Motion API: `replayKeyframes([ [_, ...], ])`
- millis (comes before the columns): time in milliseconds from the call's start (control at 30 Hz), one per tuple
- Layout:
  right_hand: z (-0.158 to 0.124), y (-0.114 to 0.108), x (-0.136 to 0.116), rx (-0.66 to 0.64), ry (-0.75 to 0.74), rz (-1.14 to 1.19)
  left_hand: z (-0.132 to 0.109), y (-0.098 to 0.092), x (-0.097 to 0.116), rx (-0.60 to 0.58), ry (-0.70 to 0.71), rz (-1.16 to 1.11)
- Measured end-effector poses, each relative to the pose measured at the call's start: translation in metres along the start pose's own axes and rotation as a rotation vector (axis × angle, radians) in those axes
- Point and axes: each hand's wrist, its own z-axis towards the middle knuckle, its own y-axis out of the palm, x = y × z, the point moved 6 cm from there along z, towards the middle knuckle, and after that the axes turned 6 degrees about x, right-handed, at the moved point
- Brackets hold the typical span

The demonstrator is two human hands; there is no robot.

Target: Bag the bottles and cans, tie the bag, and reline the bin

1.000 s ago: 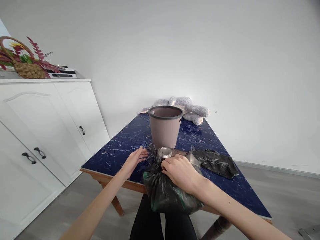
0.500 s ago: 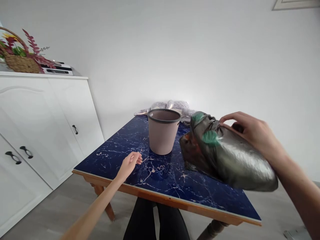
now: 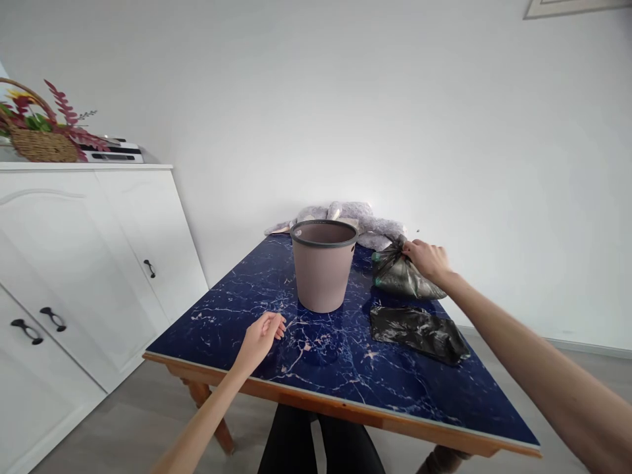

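My right hand [image 3: 425,258] is stretched out to the far right part of the table, its fingers closed on the knotted top of a full black rubbish bag [image 3: 403,276] that rests on the tabletop. My left hand [image 3: 261,336] lies on the blue marbled table [image 3: 247,309] near its front edge, fingers loosely curled, holding nothing. A grey-pink bin [image 3: 323,264] with a dark rim stands upright in the middle, between the two hands. A flat, empty black bag [image 3: 419,332] lies on the table just in front of the full one.
A grey plush toy [image 3: 345,216] lies at the table's far end against the wall. A white cabinet [image 3: 74,263] stands to the left, with a wicker basket of flowers [image 3: 37,128] on top. My dark-clothed legs [image 3: 316,444] show under the table's front edge.
My right hand lifted the full bag from the front edge, swung it right through the air and set it on the far right of the table. My left hand stayed near the front edge.
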Motion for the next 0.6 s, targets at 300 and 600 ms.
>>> replayKeyframes([
  [300, -0.009, 0.032, -0.03, 0.057, 0.002, 0.168, 0.001, 0.001, 0.0, -0.004, 0.004, 0.032],
  [600, -0.144, -0.005, -0.041, 0.091, -0.171, 0.76, -0.004, 0.001, 0.006, 0.002, 0.026, 0.034],
])
